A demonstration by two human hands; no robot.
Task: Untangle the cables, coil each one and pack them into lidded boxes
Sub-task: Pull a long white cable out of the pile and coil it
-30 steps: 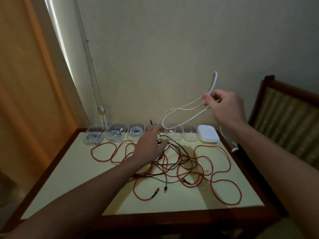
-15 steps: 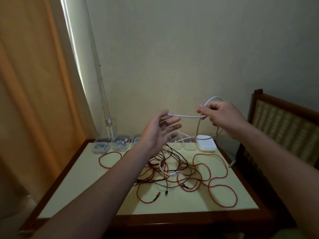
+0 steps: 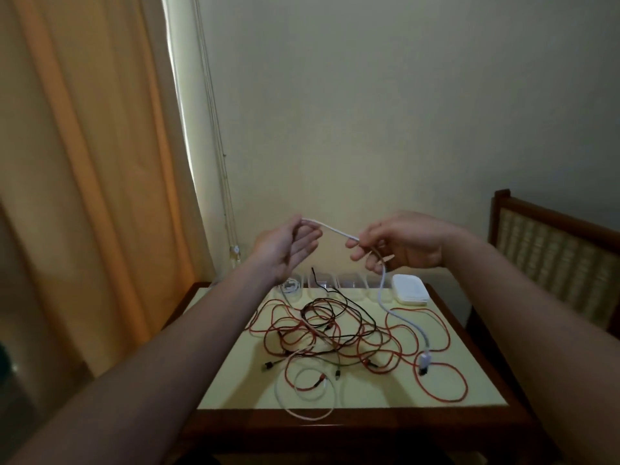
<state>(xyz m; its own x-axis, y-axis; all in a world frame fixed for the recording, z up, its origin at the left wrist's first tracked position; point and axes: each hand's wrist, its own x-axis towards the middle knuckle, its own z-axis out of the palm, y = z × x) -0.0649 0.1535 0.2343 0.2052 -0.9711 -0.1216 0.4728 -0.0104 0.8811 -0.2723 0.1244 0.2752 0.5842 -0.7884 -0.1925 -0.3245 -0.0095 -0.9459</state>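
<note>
showing both hands raised above the desk (image 3: 483,387) at mid-frame, with a short span of the white cable (image 3: 330,229) stretched between them. the left hand (image 3: 285,246) pinches the cable's free end at its fingers (image 3: 310,234), the other digits lying loose. the right hand (image 3: 407,245) has its fingers (image 3: 357,245) curled round the cable, which drops from them to the desk and ends at a white plug (image 3: 424,359) lying on a red loop at lower right. judged from this, the cable is largely free of the tangle and coiling is about to begin. risks: the trailing length rests across the red cables (image 3: 335,333), so drawing it in quickly could snag a loop and drag those strands and the black cable (image 3: 352,305) toward the desk edge. the light pinch on the left could let the end slip, and uneven loops may spring open or fail to fit a box. a second pale cable (image 3: 302,394) loops at the near edge, reaching onto the rim, and could be pulled off. the desk has a cream top in a dark wooden rim. clear boxes (image 3: 349,283) line its far side, one at left holding a coiled white cable (image 3: 290,286), with a stack of white lids (image 3: 411,290) at right. an orange curtain (image 3: 84,162) fills the left of the frame, a plain wall (image 3: 402,95) the centre, a woven-backed chair (image 3: 553,263) the right.
</note>
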